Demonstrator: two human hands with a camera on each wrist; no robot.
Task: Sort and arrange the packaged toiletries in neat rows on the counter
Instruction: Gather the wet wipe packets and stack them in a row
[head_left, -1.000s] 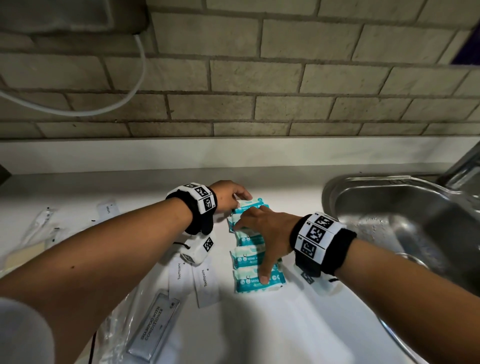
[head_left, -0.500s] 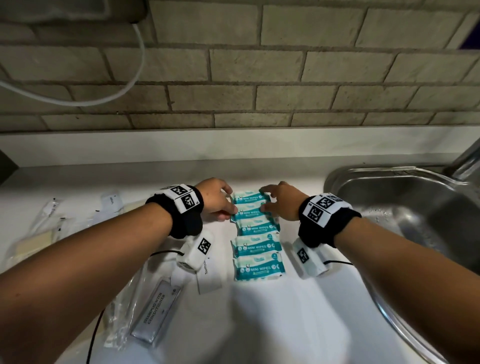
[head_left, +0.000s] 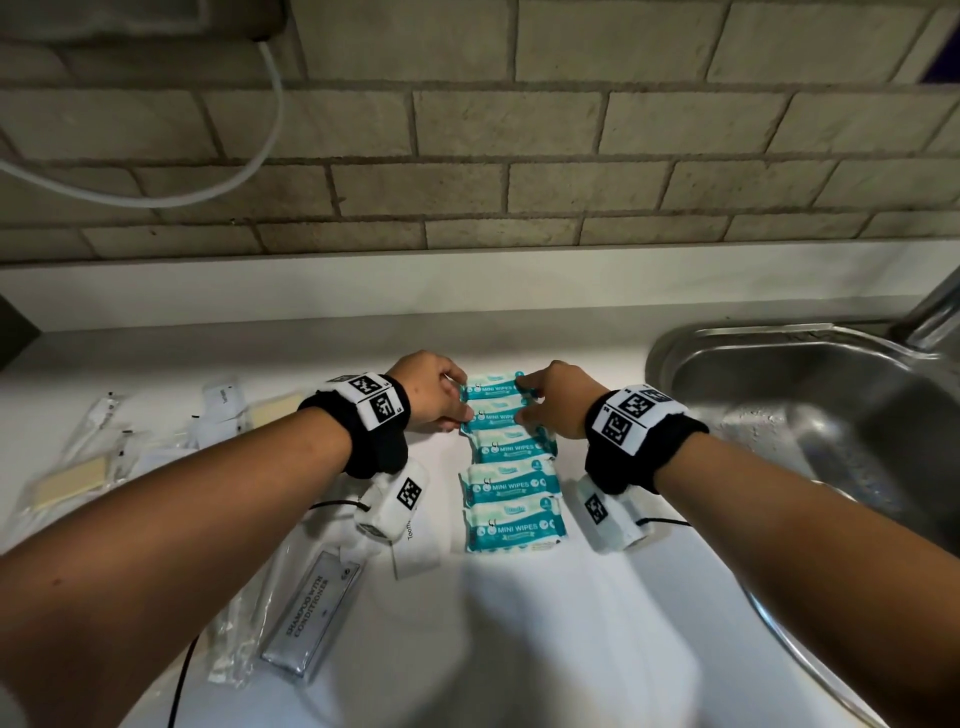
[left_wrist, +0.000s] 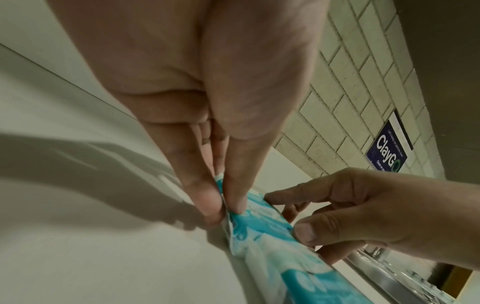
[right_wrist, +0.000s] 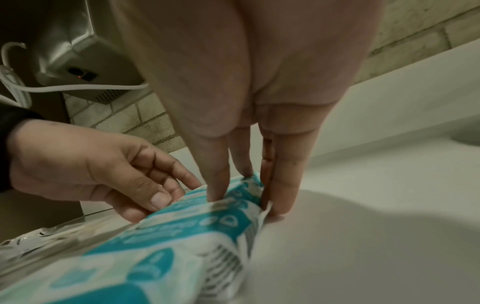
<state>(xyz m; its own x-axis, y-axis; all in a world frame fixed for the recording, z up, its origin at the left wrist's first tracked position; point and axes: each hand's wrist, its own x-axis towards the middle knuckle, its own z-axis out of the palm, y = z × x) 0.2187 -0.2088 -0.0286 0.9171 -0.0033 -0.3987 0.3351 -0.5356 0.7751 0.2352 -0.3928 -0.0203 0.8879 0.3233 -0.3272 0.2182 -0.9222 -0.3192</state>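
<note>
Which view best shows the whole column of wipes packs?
The head view: all five wipes packs lie in one column, both hands at the far end. Left wrist and right wrist views show only blurred near packs and pinching fingers.

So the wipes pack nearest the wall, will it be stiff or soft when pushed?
Probably soft: the wipes pack is a film pouch, and its edge crumples where the left hand pinches it. It lies flat, so it should slide, not roll.
</note>
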